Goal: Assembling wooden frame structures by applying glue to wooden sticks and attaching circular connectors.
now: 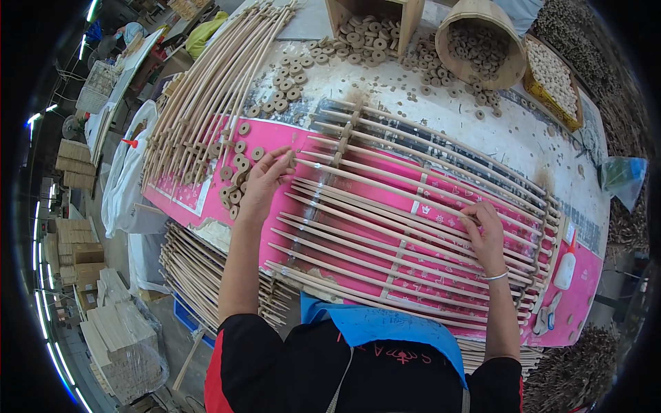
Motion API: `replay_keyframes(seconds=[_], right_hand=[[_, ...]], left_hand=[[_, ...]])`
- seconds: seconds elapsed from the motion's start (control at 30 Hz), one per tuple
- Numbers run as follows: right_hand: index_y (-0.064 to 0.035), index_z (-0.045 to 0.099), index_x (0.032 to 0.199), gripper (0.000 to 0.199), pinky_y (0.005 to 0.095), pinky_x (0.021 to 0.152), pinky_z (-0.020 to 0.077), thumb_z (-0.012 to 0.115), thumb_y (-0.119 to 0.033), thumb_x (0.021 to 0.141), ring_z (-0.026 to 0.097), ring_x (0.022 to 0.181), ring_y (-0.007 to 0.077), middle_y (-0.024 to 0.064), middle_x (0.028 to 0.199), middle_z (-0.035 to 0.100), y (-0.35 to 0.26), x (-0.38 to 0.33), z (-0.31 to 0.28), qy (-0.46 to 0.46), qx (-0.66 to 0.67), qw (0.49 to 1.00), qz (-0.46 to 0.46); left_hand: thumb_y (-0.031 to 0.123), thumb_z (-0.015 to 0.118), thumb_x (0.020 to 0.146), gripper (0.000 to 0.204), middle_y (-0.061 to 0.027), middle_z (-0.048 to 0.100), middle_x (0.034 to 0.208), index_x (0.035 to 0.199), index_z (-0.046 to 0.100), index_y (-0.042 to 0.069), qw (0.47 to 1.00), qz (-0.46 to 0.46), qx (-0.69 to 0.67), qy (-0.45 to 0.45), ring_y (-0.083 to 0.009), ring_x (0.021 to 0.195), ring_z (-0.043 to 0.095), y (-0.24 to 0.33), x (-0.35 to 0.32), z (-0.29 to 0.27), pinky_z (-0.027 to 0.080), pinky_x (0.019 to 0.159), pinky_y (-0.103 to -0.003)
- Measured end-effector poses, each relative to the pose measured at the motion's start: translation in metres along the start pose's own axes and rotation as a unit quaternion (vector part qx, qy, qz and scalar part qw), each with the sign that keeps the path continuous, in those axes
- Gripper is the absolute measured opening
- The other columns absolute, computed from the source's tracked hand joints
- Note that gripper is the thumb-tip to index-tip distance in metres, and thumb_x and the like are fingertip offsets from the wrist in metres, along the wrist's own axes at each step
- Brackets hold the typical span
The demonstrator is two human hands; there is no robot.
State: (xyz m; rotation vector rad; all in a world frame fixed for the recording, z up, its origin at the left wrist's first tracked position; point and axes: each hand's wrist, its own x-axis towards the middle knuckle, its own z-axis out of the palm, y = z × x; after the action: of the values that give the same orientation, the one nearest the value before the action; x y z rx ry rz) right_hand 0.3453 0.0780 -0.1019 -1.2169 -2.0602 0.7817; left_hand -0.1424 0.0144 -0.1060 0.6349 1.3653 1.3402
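**Rods on the pink sheet, discs at the left hand**

The left hand (265, 180) reached over a loose cluster of small wooden discs (237, 172) at the left end of the rod rack (413, 227), its grip pinched narrow on what looked like one disc at the fingertips. The right hand (485, 230) lay flat on the thin wooden rods near the rack's right end, fingers spread and pressing, holding nothing. The rack rested on a pink sheet (330, 141) covering the surface. More discs spilled from a wooden box (375, 17) and a round tub (482, 41) at the far side; a white glue bottle (566, 265) stood at the right. The rods looked unfixed, so a slackened press could let them roll out of spacing, and a sleeve could scatter the discs.
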Motion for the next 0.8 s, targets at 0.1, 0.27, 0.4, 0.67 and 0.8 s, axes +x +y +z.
replay_keyframes(seconds=[0.1,0.27,0.4,0.67,0.8], right_hand=[[0.0000,0.068,0.099,0.011,0.0369,0.078,0.0539,0.074,0.000,0.090,0.066,0.089,0.0281,0.0114,0.096,0.064,-0.004,0.000,0.000,0.004,0.014,1.000,-0.007],[-0.0017,0.070,0.103,0.012,0.0369,0.076,0.0533,0.074,-0.003,0.091,0.066,0.089,0.0271,0.0112,0.094,0.065,-0.006,0.005,0.006,0.015,-0.026,0.999,-0.044],[-0.0038,0.072,0.104,0.013,0.0372,0.074,0.0527,0.074,-0.006,0.092,0.067,0.086,0.0263,0.0105,0.091,0.066,-0.002,0.004,0.002,0.000,-0.096,0.994,-0.055],[-0.0045,0.070,0.101,0.013,0.0392,0.070,0.0521,0.076,-0.014,0.093,0.067,0.080,0.0286,0.0099,0.091,0.067,-0.002,0.004,0.001,-0.018,-0.060,0.998,-0.003],[-0.0041,0.069,0.099,0.014,0.0397,0.070,0.0525,0.075,-0.016,0.094,0.069,0.080,0.0280,0.0101,0.090,0.068,0.000,0.003,0.002,-0.035,-0.088,0.995,-0.002]], left_hand=[[0.024,0.075,0.101,0.063,-0.0018,0.073,0.107,0.155,0.049,0.005,0.996,0.018,0.073,0.040,-0.0074,0.094,0.067,0.006,-0.007,0.031,0.052,0.081,-0.024],[0.024,0.077,0.100,0.088,-0.0049,0.075,0.107,0.169,0.024,0.009,0.991,0.044,0.116,0.041,-0.0086,0.092,0.069,-0.002,-0.008,0.041,0.050,0.076,-0.021],[0.024,0.079,0.098,0.091,-0.0064,0.077,0.104,0.169,0.024,0.009,0.986,0.039,0.148,0.068,-0.0094,0.091,0.069,0.000,-0.012,0.049,0.050,0.076,-0.023],[0.019,0.079,0.097,0.093,-0.0063,0.076,0.100,0.170,0.022,0.012,0.987,0.071,0.140,0.031,-0.0106,0.090,0.069,-0.005,-0.013,0.054,0.049,0.085,-0.027],[0.016,0.081,0.096,0.094,-0.0063,0.074,0.091,0.170,0.023,0.011,0.987,0.066,0.142,0.034,-0.0099,0.086,0.069,-0.004,-0.014,0.058,0.052,0.085,-0.026]])
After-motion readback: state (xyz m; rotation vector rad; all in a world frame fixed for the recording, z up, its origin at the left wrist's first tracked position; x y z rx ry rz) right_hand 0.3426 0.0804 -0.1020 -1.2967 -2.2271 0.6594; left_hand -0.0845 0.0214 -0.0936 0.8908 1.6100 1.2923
